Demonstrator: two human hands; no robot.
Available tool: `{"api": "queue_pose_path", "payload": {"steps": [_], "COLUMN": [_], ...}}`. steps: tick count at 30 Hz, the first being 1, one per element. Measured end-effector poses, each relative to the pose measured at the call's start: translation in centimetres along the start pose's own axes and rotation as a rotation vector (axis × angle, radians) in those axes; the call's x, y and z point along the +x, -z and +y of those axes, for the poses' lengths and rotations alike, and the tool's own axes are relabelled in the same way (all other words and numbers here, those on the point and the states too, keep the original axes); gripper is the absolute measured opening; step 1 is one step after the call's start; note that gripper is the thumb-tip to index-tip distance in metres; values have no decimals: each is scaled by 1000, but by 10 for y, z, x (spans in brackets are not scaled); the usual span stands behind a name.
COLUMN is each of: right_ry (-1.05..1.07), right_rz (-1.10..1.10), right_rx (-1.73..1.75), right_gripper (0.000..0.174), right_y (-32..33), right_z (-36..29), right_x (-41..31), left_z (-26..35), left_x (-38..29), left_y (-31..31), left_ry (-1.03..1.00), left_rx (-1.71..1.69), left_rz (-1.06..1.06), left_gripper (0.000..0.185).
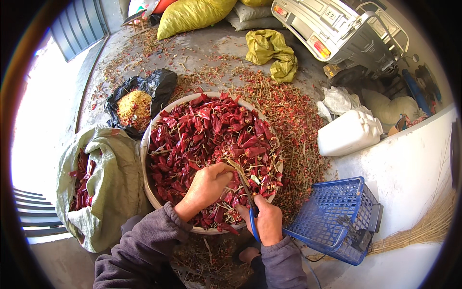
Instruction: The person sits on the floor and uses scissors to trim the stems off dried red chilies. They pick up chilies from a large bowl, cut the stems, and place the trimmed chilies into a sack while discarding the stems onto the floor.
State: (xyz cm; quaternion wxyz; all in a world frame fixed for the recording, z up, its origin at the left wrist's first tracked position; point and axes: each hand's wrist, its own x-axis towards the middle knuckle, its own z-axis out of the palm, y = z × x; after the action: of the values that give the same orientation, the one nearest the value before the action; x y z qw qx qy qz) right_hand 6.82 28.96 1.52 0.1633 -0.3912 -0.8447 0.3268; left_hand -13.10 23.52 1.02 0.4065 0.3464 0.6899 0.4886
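My right hand (267, 221) grips a pair of blue-handled scissors (253, 225). Their narrow blades slant up and to the left over a large round tub (145, 150). Dried red chili peppers (202, 130), many with pale stems, fill this tub. Beside the blades is my left hand (205, 186), its thumb and fingers drawn together close to the tips. Whatever lies between those fingers is hidden. Loose stems and seeds lie among the peppers under both hands.
Left of the tub stands a pale green woven sack (115, 180) with chilies inside. A black plastic bag (164, 81) holds yellowish bits behind it. Stem litter (299, 123) covers the floor. At right are a blue plastic crate (317, 209), a white jerrycan (346, 133) and a cargo tricycle (339, 32).
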Motion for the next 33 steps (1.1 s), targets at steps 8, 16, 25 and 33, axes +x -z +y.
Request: {"api": "queue_pose_path", "payload": {"steps": [8, 16, 25, 33], "right_ry": [-90, -287, -370, -306], "right_rz": [37, -160, -325, -333], "right_rx": [149, 840, 1347, 1533], "right_gripper": [32, 30, 22, 27], "right_y": [-13, -6, -3, -7], "right_z": [-13, -21, -17, -19], "right_x": [-1, -3, -10, -16], "left_z": [1, 5, 15, 21], "left_x": [2, 4, 6, 1], "left_y": [-14, -17, -22, -23], "left_ry": [24, 104, 81, 57], "left_rx": [-453, -748, -728, -697], "left_rz": [-126, -149, -151, -207], "left_gripper": [25, 21, 17, 16]}}
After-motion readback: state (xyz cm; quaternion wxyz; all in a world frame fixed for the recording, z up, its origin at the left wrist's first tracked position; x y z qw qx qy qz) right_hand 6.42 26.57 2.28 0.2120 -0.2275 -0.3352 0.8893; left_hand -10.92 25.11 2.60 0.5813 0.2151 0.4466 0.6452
